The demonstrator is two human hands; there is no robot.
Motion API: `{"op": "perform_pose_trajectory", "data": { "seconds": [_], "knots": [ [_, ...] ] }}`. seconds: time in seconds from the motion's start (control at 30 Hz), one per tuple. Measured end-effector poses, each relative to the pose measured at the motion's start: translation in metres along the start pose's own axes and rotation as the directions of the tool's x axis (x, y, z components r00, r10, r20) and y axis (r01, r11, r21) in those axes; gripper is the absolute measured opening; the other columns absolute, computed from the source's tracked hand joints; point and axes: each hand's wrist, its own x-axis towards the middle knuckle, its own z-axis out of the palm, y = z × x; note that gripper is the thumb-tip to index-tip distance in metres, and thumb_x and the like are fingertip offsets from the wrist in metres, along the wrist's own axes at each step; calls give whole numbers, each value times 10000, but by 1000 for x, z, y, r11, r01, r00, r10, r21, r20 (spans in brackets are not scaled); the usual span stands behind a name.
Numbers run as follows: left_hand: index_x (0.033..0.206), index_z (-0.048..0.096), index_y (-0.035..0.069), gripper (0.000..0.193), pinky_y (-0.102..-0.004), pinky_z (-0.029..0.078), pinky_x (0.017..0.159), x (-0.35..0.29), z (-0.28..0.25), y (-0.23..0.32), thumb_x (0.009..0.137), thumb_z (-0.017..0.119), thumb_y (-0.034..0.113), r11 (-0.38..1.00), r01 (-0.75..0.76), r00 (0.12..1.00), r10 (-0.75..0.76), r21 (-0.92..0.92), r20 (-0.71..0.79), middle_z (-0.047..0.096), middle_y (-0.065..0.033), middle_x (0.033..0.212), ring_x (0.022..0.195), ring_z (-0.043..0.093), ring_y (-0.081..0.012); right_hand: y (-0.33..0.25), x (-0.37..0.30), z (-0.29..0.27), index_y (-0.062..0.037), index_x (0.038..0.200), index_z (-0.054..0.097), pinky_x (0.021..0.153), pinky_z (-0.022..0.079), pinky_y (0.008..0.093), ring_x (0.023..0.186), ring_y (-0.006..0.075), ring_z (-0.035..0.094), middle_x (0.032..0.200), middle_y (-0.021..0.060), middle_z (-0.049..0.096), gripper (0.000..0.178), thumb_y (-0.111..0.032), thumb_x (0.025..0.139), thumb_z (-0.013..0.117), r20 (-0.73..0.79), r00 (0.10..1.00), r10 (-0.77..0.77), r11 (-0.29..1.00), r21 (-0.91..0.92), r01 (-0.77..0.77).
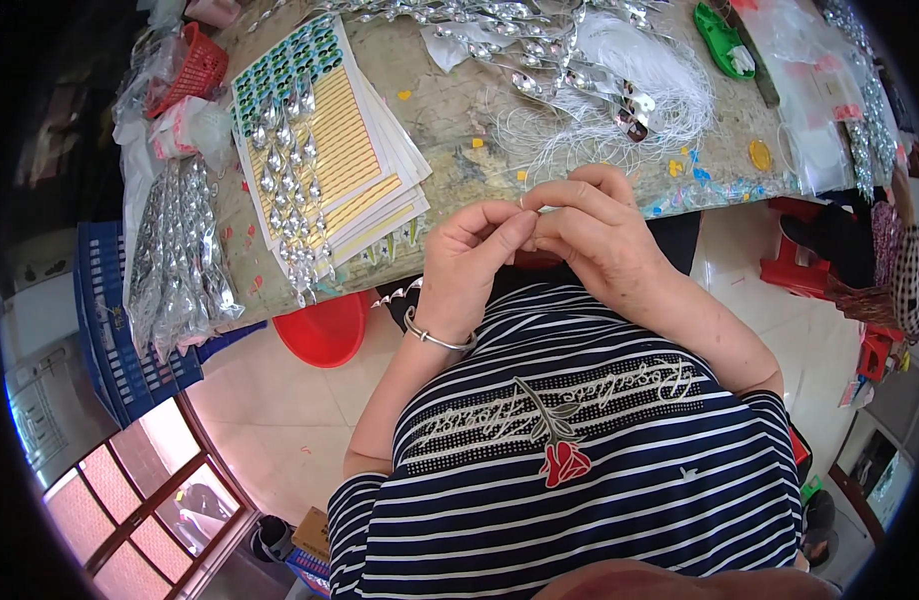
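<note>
My left hand (470, 255) and my right hand (602, 235) meet in front of my chest, just off the table's near edge. Thumb and fingers of both are pinched together at one spot, the tips touching. Whatever lies between them is too small to make out; a pale speck shows there. A silver bangle circles my left wrist. Beside that wrist a short twisted silver strip (395, 294) pokes out below the table edge. Beyond my right hand spreads a loose tangle of white thread (670, 85), with twisted silver strips (540, 88) lying by it.
Stacked sticker sheets (355, 125) lie left on the table (450, 120), silver twists (292, 190) across them. Farther left are a bag of silver twists (180, 250) and a red basket (192, 72). A green dish (722, 40) sits far right. Below is a red basin (325, 332).
</note>
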Motion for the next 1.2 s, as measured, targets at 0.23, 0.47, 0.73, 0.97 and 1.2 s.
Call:
{"op": "perform_pose_trajectory", "data": {
  "seconds": [0.23,0.47,0.73,0.97,1.2],
  "knots": [
    [901,651,21,91,-177,425,616,0,-1,0,871,627,104,983,-43,999,44,177,-2,617,2,759,670,532,-41,10,-5,-4,-62,861,561,866,390,337,976,251,488,1049,113,524,64,-61,822,612,-24,984,174,983,63,-172],
    [877,643,16,78,-178,392,600,0,0,-2,865,622,90,975,-54,998,43,217,55,611,-11,730,647,505,-50,23,-9,6,-29,876,530,859,393,268,952,161,497,1011,78,511,71,-90,912,526,185,897,401,745,503,-437],
    [866,659,11,89,-186,398,591,2,-2,-4,859,630,94,987,3,998,-14,162,68,621,-22,738,644,525,-59,24,-1,11,-17,875,568,831,407,254,920,124,503,978,49,512,81,-93,902,555,209,879,428,677,571,-465],
    [876,655,15,81,-189,391,599,2,-5,-6,851,629,86,997,49,998,-52,65,45,626,-23,743,654,529,-59,18,5,7,-30,902,627,820,410,250,918,120,508,955,47,515,84,-98,889,579,272,844,463,509,698,-504],
    [880,651,19,61,-178,430,625,0,-2,-4,860,626,70,990,-5,1000,10,141,-30,621,-3,744,675,547,-42,12,4,-7,-31,933,634,769,418,238,850,124,528,912,57,528,94,-89,875,588,-39,927,372,840,440,-319]
  ]
}}
